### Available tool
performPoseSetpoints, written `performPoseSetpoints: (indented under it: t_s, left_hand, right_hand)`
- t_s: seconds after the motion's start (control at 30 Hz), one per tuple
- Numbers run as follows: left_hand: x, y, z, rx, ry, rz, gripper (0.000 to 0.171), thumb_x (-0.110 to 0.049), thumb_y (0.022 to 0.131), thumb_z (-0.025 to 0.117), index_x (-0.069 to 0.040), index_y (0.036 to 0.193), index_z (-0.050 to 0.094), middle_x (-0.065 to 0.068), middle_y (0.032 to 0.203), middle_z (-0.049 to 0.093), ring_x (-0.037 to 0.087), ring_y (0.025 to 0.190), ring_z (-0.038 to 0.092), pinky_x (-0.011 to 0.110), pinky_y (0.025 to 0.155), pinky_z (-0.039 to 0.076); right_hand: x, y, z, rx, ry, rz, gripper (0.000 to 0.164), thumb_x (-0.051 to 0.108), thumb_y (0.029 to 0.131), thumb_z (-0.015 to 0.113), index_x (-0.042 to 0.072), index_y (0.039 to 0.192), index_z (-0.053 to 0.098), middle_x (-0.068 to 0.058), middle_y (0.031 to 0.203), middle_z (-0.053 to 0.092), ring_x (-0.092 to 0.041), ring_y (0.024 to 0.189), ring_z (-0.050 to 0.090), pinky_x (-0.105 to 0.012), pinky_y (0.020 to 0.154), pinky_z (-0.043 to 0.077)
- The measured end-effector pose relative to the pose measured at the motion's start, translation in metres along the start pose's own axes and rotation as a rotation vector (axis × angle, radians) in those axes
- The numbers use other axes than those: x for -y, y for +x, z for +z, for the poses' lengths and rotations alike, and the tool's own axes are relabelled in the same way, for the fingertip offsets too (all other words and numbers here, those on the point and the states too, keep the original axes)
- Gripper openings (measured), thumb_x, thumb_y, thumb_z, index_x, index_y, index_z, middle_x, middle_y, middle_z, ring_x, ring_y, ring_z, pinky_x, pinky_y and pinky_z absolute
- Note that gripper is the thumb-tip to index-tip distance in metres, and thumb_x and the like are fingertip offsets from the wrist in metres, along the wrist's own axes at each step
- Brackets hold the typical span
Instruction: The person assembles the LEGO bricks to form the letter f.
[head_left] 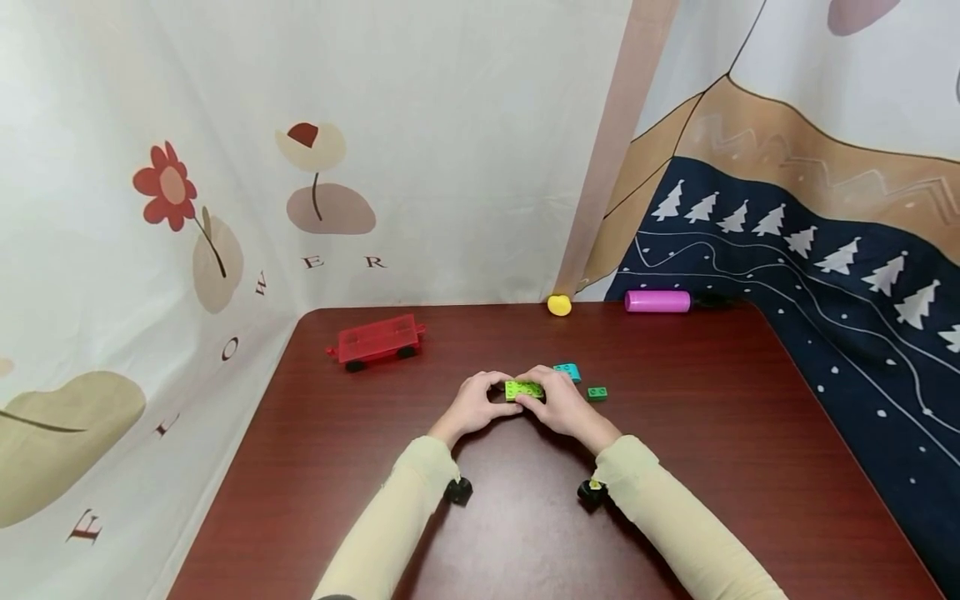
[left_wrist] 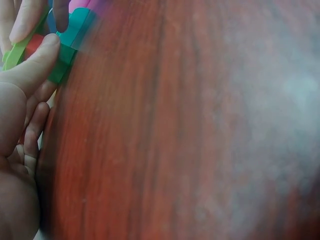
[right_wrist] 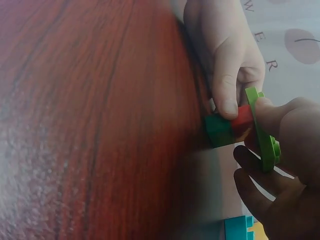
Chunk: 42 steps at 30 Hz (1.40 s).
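A lime-green studded toy brick plate (head_left: 522, 389) sits level between both hands near the middle of the table. My right hand (head_left: 558, 402) pinches this plate between thumb and fingers. Beneath it, in the right wrist view, are a red brick (right_wrist: 242, 118) and a dark green brick (right_wrist: 218, 131), stacked. My left hand (head_left: 474, 404) grips that stack, its thumb pressed on the side of the bricks. Whether the plate is fully seated on the red brick cannot be told. Just beyond the right hand lie a blue brick (head_left: 567, 372) and a small green brick (head_left: 597, 393).
A red toy wagon (head_left: 378, 337) with black wheels stands at the back left of the brown table (head_left: 517, 533). Along the back edge are a yellow rounded object (head_left: 558, 305) and a purple cylinder (head_left: 657, 302). Printed cloth hangs behind and beside the table.
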<state>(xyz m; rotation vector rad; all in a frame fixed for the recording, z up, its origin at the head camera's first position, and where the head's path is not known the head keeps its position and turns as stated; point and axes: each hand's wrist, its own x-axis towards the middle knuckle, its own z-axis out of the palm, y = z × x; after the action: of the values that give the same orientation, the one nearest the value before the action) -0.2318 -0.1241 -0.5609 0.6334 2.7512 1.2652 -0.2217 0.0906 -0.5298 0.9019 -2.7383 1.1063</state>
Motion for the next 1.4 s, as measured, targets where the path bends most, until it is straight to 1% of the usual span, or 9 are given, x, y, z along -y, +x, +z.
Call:
performPoseSetpoints:
  t_s: [0.2,0.33,0.57,0.7,0.8,0.97,1.2,1.4]
  left_hand:
    - [0.000,0.002,-0.001,-0.005,-0.005,-0.003,0.043,-0.032,0.084,0.091,-0.015,0.121,0.077,-0.003,0.114,0.075,0.017,0.105,0.062,0.038,0.096,0.050]
    - [0.001,0.001,-0.001,0.007,-0.005,-0.005,0.043,-0.031,0.083,0.091,-0.016,0.121,0.077,-0.004,0.115,0.076,0.017,0.104,0.062,0.038,0.096,0.050]
    - [0.002,-0.001,0.001,0.002,0.014,0.023,0.043,-0.031,0.084,0.091,-0.014,0.121,0.077,-0.003,0.115,0.076,0.018,0.104,0.063,0.036,0.095,0.050]
    - [0.002,-0.002,0.000,-0.004,0.010,0.035,0.042,-0.029,0.084,0.091,-0.013,0.121,0.076,-0.001,0.115,0.076,0.019,0.105,0.064,0.038,0.096,0.050]
    - [0.001,-0.002,0.000,0.001,0.012,0.033,0.043,-0.030,0.084,0.091,-0.013,0.121,0.076,-0.001,0.115,0.076,0.018,0.104,0.063,0.037,0.095,0.050]
    - [0.001,0.000,-0.001,0.007,0.009,0.018,0.044,-0.033,0.084,0.091,-0.015,0.122,0.076,-0.003,0.113,0.075,0.016,0.102,0.061,0.035,0.093,0.050]
    - [-0.001,0.001,-0.003,0.028,-0.053,-0.009,0.045,-0.036,0.084,0.091,-0.020,0.122,0.075,-0.006,0.112,0.072,0.015,0.103,0.060,0.037,0.095,0.049]
    - [0.000,0.000,-0.003,0.037,-0.124,-0.014,0.047,-0.037,0.082,0.092,-0.023,0.124,0.074,-0.007,0.112,0.071,0.016,0.104,0.061,0.038,0.095,0.050]
  right_hand:
    - [-0.001,0.001,0.001,-0.017,0.022,0.010,0.028,0.017,0.098,0.077,0.006,0.123,0.074,-0.006,0.114,0.073,-0.021,0.099,0.067,-0.038,0.084,0.053]
    - [-0.003,-0.002,0.004,-0.031,0.043,0.021,0.028,0.017,0.097,0.079,0.007,0.123,0.075,-0.005,0.113,0.073,-0.020,0.098,0.067,-0.036,0.083,0.052]
    - [-0.002,-0.005,0.007,-0.054,0.052,0.026,0.028,0.017,0.096,0.080,0.007,0.122,0.075,-0.006,0.112,0.074,-0.022,0.099,0.067,-0.040,0.084,0.052]
    - [-0.001,-0.006,0.007,-0.039,0.042,0.048,0.029,0.020,0.097,0.078,0.008,0.123,0.074,-0.007,0.116,0.074,-0.023,0.102,0.067,-0.043,0.089,0.050]
    - [-0.001,-0.005,0.004,-0.017,0.036,0.058,0.030,0.023,0.098,0.077,0.009,0.125,0.074,-0.006,0.117,0.073,-0.021,0.102,0.066,-0.043,0.089,0.049]
    - [-0.002,-0.003,0.000,-0.005,0.029,0.019,0.031,0.022,0.097,0.078,0.009,0.124,0.073,-0.006,0.116,0.073,-0.020,0.097,0.065,-0.041,0.085,0.052]
    - [-0.003,-0.001,-0.002,-0.013,0.030,0.004,0.031,0.022,0.096,0.079,0.008,0.123,0.074,-0.008,0.116,0.073,-0.022,0.101,0.066,-0.042,0.087,0.053]
    - [-0.003,-0.002,-0.002,-0.018,0.020,-0.001,0.031,0.024,0.097,0.079,0.008,0.123,0.075,-0.007,0.115,0.072,-0.021,0.098,0.065,-0.039,0.084,0.053]
